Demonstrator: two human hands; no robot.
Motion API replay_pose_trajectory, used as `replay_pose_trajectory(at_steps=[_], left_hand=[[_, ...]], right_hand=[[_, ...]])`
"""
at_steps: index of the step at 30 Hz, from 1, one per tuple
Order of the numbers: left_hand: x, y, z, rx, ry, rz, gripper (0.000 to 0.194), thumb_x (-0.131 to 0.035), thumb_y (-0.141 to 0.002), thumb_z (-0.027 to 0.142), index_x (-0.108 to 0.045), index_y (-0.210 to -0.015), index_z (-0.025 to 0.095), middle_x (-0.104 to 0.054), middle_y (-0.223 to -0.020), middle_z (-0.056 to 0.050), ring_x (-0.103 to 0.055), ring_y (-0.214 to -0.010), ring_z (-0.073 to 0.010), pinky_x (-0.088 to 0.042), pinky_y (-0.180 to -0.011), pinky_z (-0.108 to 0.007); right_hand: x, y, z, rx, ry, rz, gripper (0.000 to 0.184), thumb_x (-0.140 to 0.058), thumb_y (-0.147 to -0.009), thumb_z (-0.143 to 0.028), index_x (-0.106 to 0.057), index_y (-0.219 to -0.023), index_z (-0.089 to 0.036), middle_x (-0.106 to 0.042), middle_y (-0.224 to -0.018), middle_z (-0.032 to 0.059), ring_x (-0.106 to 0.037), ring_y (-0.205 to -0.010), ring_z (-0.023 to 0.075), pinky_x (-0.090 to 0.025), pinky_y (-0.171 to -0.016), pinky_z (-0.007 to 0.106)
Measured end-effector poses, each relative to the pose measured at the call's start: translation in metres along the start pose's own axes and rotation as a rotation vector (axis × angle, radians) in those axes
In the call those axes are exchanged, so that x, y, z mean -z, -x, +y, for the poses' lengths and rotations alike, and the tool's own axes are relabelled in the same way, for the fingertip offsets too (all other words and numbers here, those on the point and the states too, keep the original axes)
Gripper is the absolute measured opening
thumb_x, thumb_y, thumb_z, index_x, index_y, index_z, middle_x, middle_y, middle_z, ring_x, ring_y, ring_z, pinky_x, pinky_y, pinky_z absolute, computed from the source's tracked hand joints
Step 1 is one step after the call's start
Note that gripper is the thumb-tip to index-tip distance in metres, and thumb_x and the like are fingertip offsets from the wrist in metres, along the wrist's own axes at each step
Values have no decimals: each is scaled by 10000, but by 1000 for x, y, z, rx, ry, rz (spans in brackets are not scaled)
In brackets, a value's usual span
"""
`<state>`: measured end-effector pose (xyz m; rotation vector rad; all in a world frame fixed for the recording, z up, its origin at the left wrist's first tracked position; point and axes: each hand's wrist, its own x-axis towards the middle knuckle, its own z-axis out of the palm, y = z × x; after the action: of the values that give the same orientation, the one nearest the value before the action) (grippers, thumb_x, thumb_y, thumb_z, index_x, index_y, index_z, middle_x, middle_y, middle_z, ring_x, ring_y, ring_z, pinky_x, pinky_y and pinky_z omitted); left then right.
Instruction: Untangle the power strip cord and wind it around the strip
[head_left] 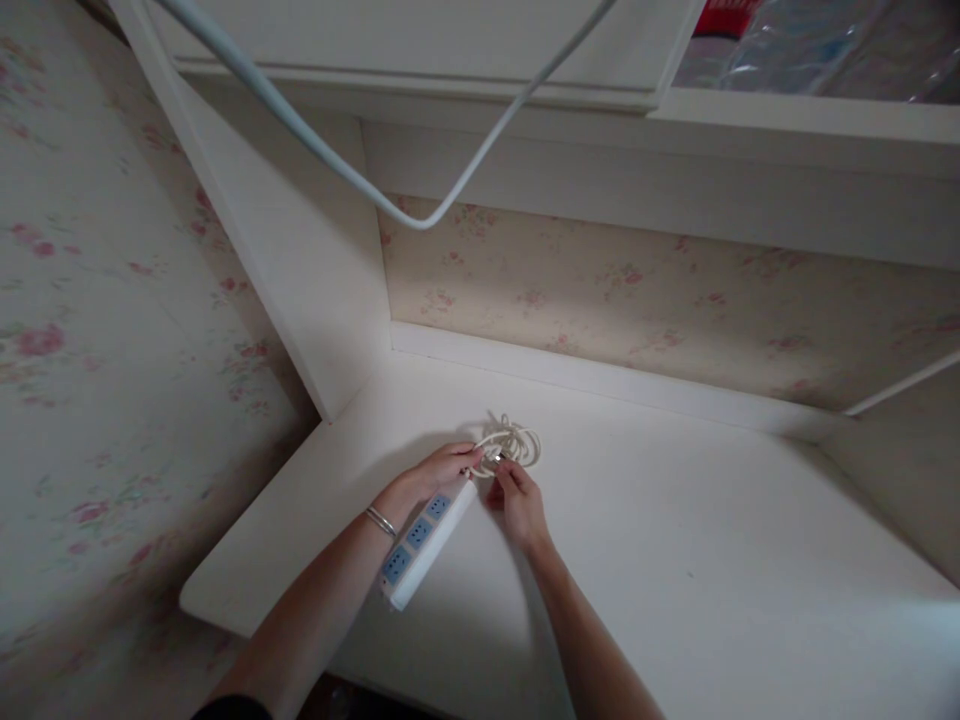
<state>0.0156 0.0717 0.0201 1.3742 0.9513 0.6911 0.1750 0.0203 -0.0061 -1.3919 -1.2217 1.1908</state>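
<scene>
A white power strip [427,545] with blue socket panels slants across the desk below my hands. Its pale cord [525,445] lies in loose coils just beyond my fingertips. My left hand [444,468] is closed on the cord close to the far end of the strip; a metal bracelet rings that wrist. My right hand [519,500] pinches at the near side of the coils, where something small and shiny shows between the fingers. Whether that is the plug or another part of the cord cannot be made out.
The white desk top [675,540] spreads to the right, with a rounded corner at left. A white side panel [300,240] and flowered wall [60,400] stand left. An overhead cabinet [420,40] and a thick white cable [322,150] hang above; plastic-wrapped items [810,45] sit upper right.
</scene>
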Motion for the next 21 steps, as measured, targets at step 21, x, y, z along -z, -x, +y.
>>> replay_pose_trajectory(at_steps=[21], left_hand=[[2,11,6,-44,-179,-243,172,-579,-768,255,-654,-854,125,-604,-756,0,-498,-697,-128,-382,-650,-235]], right_hand=[[25,-9,-19,-70,77,-417,516,-582,-795,-579,-583,-1175,-230,-648,-982,73,-642,-808,186,-518,-573,266]])
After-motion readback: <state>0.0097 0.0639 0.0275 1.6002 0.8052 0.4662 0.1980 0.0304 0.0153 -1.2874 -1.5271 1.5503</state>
